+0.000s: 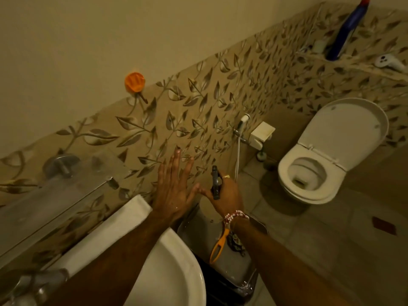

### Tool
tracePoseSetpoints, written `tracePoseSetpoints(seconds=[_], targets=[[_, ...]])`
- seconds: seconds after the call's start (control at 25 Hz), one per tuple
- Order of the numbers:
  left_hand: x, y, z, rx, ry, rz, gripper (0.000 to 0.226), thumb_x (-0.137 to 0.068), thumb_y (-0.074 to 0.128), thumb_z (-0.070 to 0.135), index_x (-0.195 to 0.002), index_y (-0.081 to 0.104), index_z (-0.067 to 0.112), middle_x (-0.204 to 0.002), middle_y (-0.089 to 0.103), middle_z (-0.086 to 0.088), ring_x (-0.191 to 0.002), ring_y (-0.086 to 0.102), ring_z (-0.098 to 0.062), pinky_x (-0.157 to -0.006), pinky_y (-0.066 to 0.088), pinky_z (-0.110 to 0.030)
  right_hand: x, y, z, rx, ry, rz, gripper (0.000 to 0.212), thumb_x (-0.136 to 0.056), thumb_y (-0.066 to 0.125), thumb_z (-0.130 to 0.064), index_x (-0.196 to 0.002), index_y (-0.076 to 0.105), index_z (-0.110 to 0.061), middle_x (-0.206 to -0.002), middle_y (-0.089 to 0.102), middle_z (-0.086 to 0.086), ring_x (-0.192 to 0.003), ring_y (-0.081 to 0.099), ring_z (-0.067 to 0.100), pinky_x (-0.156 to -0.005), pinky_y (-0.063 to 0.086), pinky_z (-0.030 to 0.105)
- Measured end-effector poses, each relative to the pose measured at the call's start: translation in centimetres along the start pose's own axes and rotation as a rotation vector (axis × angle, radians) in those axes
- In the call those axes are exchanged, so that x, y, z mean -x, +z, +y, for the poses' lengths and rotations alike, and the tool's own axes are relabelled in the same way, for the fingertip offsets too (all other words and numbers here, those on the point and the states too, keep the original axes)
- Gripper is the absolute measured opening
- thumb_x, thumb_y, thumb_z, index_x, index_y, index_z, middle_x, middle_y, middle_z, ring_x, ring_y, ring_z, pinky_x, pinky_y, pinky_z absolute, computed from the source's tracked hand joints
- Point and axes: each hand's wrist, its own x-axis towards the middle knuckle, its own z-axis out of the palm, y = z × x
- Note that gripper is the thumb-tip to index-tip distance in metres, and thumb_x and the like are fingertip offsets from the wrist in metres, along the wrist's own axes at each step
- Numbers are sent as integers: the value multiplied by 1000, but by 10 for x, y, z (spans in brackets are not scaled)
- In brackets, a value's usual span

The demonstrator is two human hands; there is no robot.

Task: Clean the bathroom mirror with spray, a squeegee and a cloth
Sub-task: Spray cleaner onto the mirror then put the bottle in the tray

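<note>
My right hand [227, 195] is shut on the black trigger head of a spray bottle [215, 184], held above a metal tray [240, 270] to the right of the sink. The bottle's pale body hangs below my hand. An orange-handled squeegee [217, 246] lies in the tray beside a dark crumpled cloth [237, 245]. My left hand [174, 186] is flat and open, fingers spread, just left of the bottle and in front of the leaf-patterned wall tiles. The mirror is not in view.
A white sink [174, 274] is at the bottom centre, with a white folded towel [114, 233] along its back edge and a glass shelf [55, 195] above. A toilet [309, 173] with raised lid stands right. A blue bottle [346, 29] sits on a ledge.
</note>
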Motion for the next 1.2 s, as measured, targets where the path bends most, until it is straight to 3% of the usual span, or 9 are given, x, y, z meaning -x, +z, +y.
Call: tracePoseSetpoints(seconds=[0.08, 0.28, 0.56, 0.8, 0.96, 1.04, 1.2], targets=[[0, 26, -9, -27, 5, -47, 78, -101, 33, 63, -166, 10, 26, -174, -5, -14, -161, 3, -31, -125, 15, -63, -2, 21, 29, 34, 35, -45, 81, -69, 79, -62, -133, 54, -21, -113, 66, 2, -97, 67, 23, -79, 56, 40], [-6, 75, -25, -57, 62, -111, 80, -98, 24, 69, -165, 0, 32, -173, -11, -13, -160, -5, -29, -125, -3, -56, 5, 75, 89, 31, 96, -86, 79, -66, 87, -49, -132, 52, -23, -124, 61, 0, -107, 63, 21, -87, 55, 35], [-14, 120, -30, -46, 122, -147, 80, -99, 17, 71, -166, 8, 27, -174, -12, -10, -160, -9, -25, -126, 1, -61, 11, 122, 149, 120, 116, -204, 89, -71, 86, -43, -144, 43, -16, -137, 56, 4, -118, 59, 23, -97, 49, 32], [-4, 137, -29, -58, 151, -121, 80, -101, 28, 68, -166, 9, 25, -174, -10, -10, -161, -9, -24, -126, 7, -63, 18, 138, 165, 78, 154, -233, 85, -71, 88, -31, -142, 46, -14, -140, 53, 6, -123, 55, 27, -103, 47, 36], [-7, 137, -24, -36, 146, -131, 80, -102, 31, 66, -166, 7, 26, -174, -13, -8, -161, -9, -23, -125, 4, -61, 25, 134, 165, 64, 205, -263, 84, -77, 82, -22, -149, 38, -16, -152, 42, 6, -136, 44, 26, -111, 42, 39], [-10, 135, -16, -16, 143, -165, 79, -102, 30, 66, -166, 6, 26, -173, -16, -8, -160, -12, -22, -125, 4, -62, 39, 130, 168, 67, 242, -211, 76, -81, 75, -19, -147, 38, -17, -152, 41, 4, -136, 42, 22, -112, 40, 34], [-16, 131, 13, 59, 180, -248, 77, -102, 17, 68, -166, 4, 28, -174, -8, -11, -161, -5, -26, -125, 8, -66, 66, 134, 174, 26, 572, 72, 31, -91, 61, -18, -121, 54, -18, -121, 58, 4, -108, 60, 21, -91, 52, 32]])
